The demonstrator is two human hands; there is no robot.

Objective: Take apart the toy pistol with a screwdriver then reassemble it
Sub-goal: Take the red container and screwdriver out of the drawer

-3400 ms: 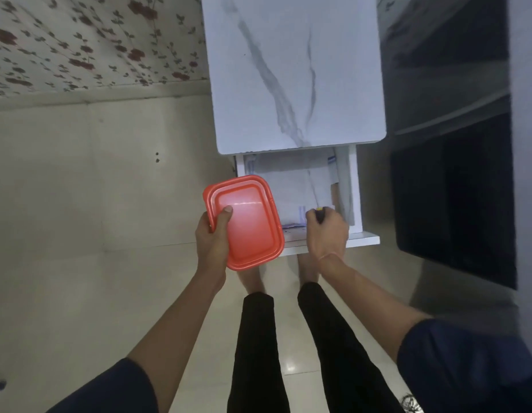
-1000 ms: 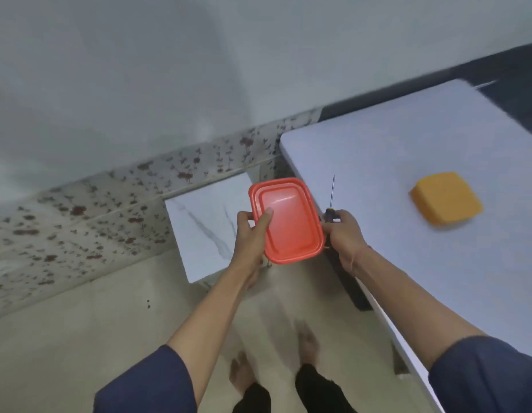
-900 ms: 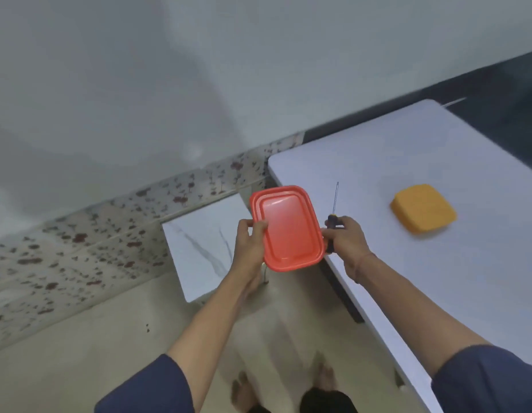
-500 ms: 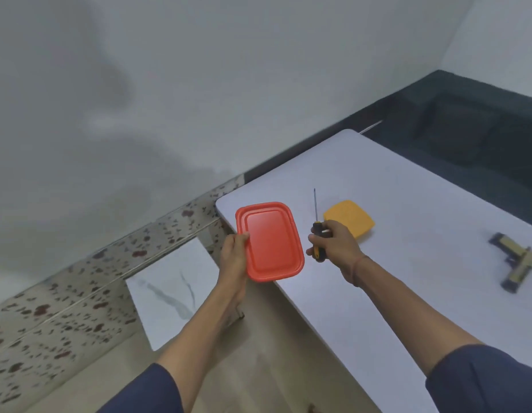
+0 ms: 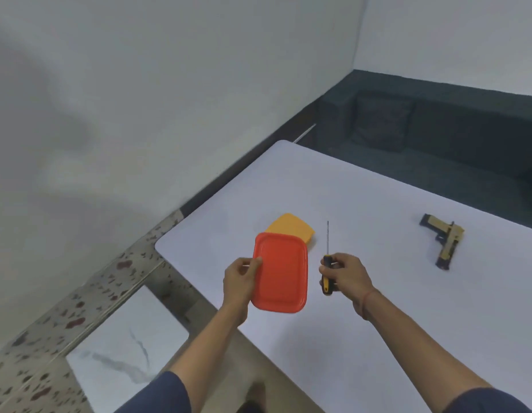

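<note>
Both hands have swung in over the white table [image 5: 378,317] since half a second ago, and the yellow thing [image 5: 291,229] that showed to the right of the screwdriver [image 5: 327,278] now peeks out from behind the red box [image 5: 279,281]. Left fingers [image 5: 256,261] pinch the left edge of the red box, thumb on top, and the left hand [image 5: 241,277] holds it up in the middle of the frame. Right fingers [image 5: 334,272] are curled tight round the black and yellow handle of the screwdriver, so the right hand [image 5: 346,274] holds it with the thin metal rod pointing up the frame. Both arms reach forward from dark blue sleeves at the bottom. The toy pistol [image 5: 443,239] lies flat on the table at the right, well apart from both hands and not touched yet. This looks like the getting-ready step, with nothing taken apart. Next, the box likely needs setting down, so a free hand can pick up the pistol.
</note>
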